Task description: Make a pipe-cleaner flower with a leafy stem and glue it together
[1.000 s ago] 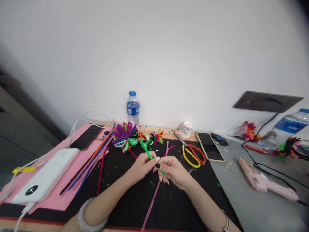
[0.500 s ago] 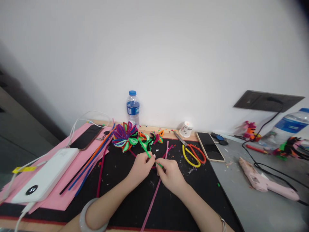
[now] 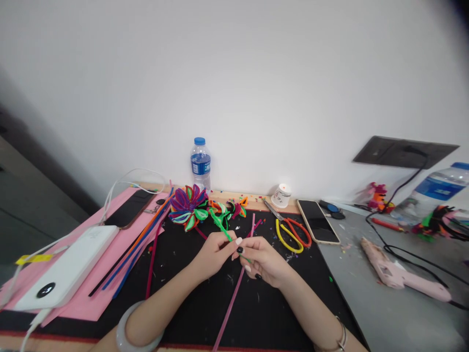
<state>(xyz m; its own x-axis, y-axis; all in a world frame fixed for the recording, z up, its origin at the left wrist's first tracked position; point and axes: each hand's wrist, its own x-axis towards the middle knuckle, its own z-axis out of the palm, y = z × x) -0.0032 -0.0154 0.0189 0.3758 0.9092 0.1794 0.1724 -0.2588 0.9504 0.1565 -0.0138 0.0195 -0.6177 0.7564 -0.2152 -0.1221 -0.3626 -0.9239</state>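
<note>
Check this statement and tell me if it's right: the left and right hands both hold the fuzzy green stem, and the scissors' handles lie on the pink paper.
Not quite: the scissors' handles lie on the black mat, as the head view shows. The rest stands: the left hand and right hand both hold the fuzzy green stem.

A smooth white wall [image 3: 242,88], brightest toward its middle, rises behind a pale wooden surface [image 3: 66,345] and a grey surface [image 3: 403,320]. The wall bears a dark rectangular socket plate [image 3: 392,152] at right; a grey panel [image 3: 22,210] stands far left.
</note>
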